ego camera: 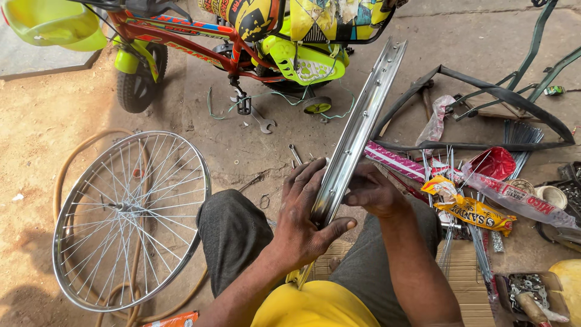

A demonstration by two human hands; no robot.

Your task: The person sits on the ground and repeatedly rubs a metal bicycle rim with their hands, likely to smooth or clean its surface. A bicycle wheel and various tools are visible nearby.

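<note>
A bare chrome bicycle rim [362, 118] stands on edge between my knees, running from my lap up toward the small bicycle. My left hand [305, 212] wraps around its near part, thumb on the right side. On the rim's right side, at about the same height, my right hand [374, 191] grips it with the fingers curled against the metal. I sit on the ground in grey trousers and a yellow shirt.
A spoked wheel [130, 218] lies flat at left over a tan hose [72, 158]. A small red and yellow bicycle [242, 42] stands ahead. Spanners [263, 123], loose spokes [478, 242], plastic packets [478, 212], a black tyre [484, 97] and a box of small parts [529, 290] lie at right.
</note>
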